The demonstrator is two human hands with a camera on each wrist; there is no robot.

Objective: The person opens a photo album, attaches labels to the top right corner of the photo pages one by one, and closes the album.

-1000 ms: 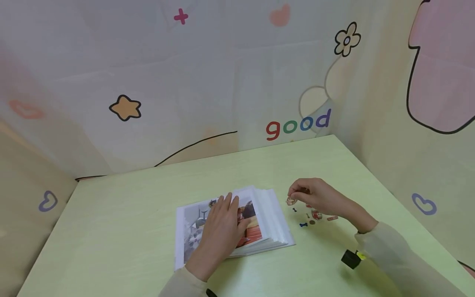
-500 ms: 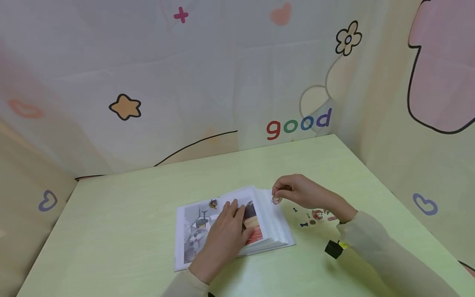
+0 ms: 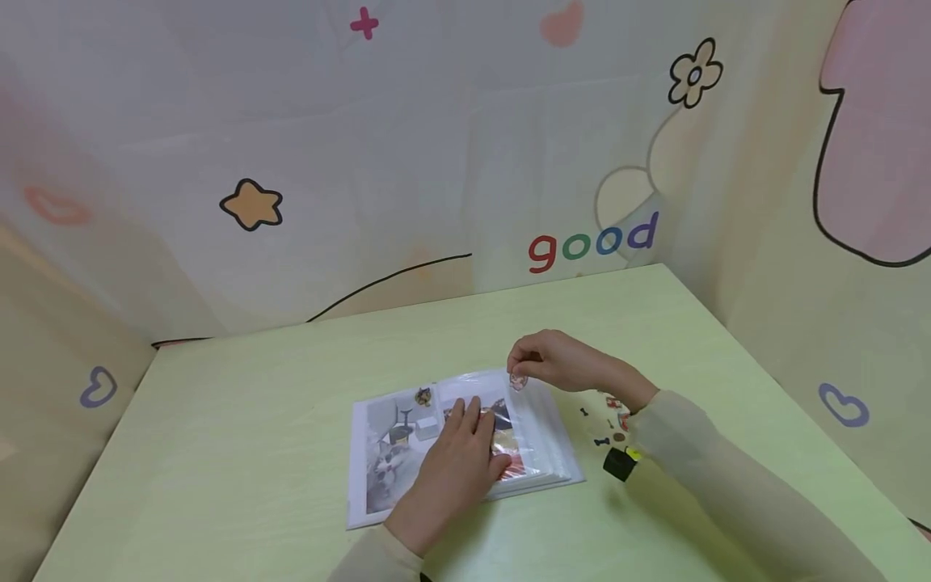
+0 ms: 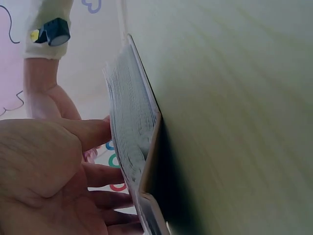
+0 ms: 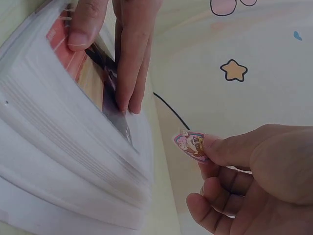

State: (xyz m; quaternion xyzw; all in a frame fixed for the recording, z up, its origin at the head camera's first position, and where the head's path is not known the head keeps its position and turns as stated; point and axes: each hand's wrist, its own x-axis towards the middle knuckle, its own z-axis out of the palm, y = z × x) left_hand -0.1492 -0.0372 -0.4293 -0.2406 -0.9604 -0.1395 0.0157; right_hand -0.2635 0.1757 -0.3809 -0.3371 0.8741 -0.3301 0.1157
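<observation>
An open photo album (image 3: 357,485) lies on the table, with clear pocket pages and photos on both sides. My left hand (image 3: 460,461) rests on the right-hand page with its fingers straight, partly covering the photo there. In the left wrist view its fingers (image 4: 105,175) touch the page from above. Between thumb and fingers, my right hand (image 3: 556,360) pinches a small cartoon dog sticker (image 5: 191,146) just above the album's upper right corner. Another small sticker (image 3: 423,396) is at the top of the left page.
Several loose stickers (image 3: 601,441), some shaped like bones, lie right of the album, partly behind the right sleeve. A patterned cloth (image 3: 407,162) hangs behind the table (image 3: 240,453). A small black device (image 3: 620,464) is on the right wrist.
My right hand has carried the sticker leftward from the loose stickers to above the album. The left hand has slid slightly right on the page, uncovering the sticker on the left page.
</observation>
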